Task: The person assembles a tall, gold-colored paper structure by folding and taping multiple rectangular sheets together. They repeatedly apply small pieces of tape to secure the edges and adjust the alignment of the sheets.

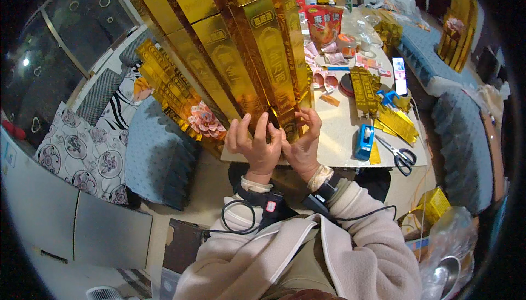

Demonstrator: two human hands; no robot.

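Both hands are up in front of the person's chest, working the lower end of a tall fan of gold foil bars [246, 53] that leans away over the table [339, 130]. The left hand [253, 142] has its fingers spread flat against the bars; the right hand [302, 141] curls round the bottom edge, pinching it, I think. Good practice here is to keep the bars square and pressed tight together. A blue tape dispenser [364, 141] and scissors [400, 155] lie near the right hand.
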